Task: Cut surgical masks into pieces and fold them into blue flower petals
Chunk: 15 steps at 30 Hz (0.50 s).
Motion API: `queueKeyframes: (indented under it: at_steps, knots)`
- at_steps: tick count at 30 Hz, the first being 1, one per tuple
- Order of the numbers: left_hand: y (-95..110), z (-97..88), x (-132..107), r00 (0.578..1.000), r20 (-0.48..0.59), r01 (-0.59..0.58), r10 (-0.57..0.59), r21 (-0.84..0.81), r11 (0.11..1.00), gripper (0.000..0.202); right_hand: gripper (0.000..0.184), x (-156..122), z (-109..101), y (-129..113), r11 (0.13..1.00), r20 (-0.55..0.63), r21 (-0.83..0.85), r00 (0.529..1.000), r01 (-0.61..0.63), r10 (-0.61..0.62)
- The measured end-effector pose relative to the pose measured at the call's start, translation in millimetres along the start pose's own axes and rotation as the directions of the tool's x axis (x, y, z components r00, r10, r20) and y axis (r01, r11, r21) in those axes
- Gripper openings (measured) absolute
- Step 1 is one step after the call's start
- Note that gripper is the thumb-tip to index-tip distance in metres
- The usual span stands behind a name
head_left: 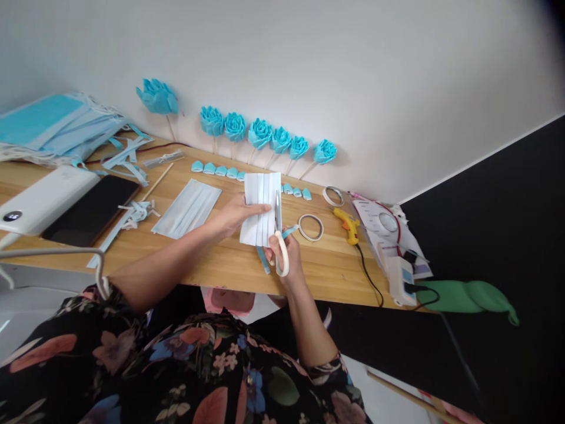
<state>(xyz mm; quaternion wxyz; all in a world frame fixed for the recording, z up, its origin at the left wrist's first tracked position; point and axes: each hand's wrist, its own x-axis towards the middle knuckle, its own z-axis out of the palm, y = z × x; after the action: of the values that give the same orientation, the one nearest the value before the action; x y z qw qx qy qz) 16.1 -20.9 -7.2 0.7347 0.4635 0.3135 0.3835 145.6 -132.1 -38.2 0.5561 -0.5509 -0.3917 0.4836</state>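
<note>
A pleated face mask (260,218), pale blue and white, is held up by my left hand (241,213), thumb across its front. In my right hand (286,253) are white-handled scissors (282,253), their blades along the mask's right edge. Thin blue strips hang below the mask and beside my right fingers. Another mask (188,207) lies flat on the wooden table (220,265) to the left. Behind the held mask runs a row of small blue folded pieces (220,171), partly hidden by it.
Several blue flowers on sticks (260,134) lean along the wall. A mask stack (53,126), white power bank (48,197), dark phone (92,210) and scraps (136,213) lie left. Right are tape rolls (311,228), a yellow glue gun (347,225) with its cord, and a power strip (401,280).
</note>
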Motion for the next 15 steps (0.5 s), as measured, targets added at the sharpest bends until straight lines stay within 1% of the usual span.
queueKeyframes:
  at_steps: [5,11,13,15]
  knots:
    - [0.9,0.6,-1.8,1.000,-0.016,0.015,-0.015,0.001,1.000,0.040,0.045,-0.4,-0.3,2.6,1.000,-0.004,0.028,1.000,0.010,-0.010]
    - [1.8,0.9,-2.7,0.999,-0.009,0.031,-0.031,-0.005,1.000,0.041,0.046,1.0,-0.5,5.5,0.998,-0.044,0.056,0.999,-0.022,0.024]
    - [2.0,0.9,-1.7,1.000,-0.017,0.017,-0.017,-0.010,1.000,0.040,0.047,0.8,0.4,5.4,0.998,-0.048,0.050,0.998,-0.036,0.039]
    - [2.2,0.5,-0.3,0.999,-0.026,-0.023,0.022,-0.024,0.999,0.038,0.048,-0.2,1.9,5.0,0.998,-0.054,0.050,0.997,-0.049,0.052]
